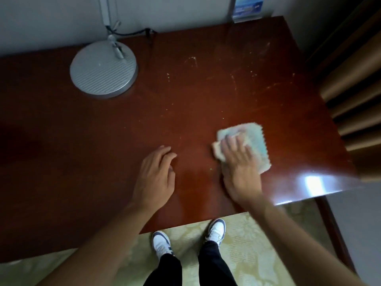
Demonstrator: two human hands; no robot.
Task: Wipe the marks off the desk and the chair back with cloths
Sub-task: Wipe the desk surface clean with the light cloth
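Note:
A dark red-brown wooden desk (103,153) fills the view. Pale smears and specks (191,60) mark its far right part, with a few small specks nearer the middle. A light blue-green cloth (254,139) lies flat on the desk's right side. My right hand (239,166) presses on the cloth with straight, spread fingers; the hand is blurred. My left hand (157,176) rests on the bare desk to the left of the cloth, fingers relaxed, holding nothing. No chair back is in view.
A grey round lamp base (103,69) with its stem and cable stands at the back left. A small blue-labelled box (247,9) sits at the back right edge. Brown curtain folds (354,89) hang at the right. My feet stand on a patterned carpet (243,244).

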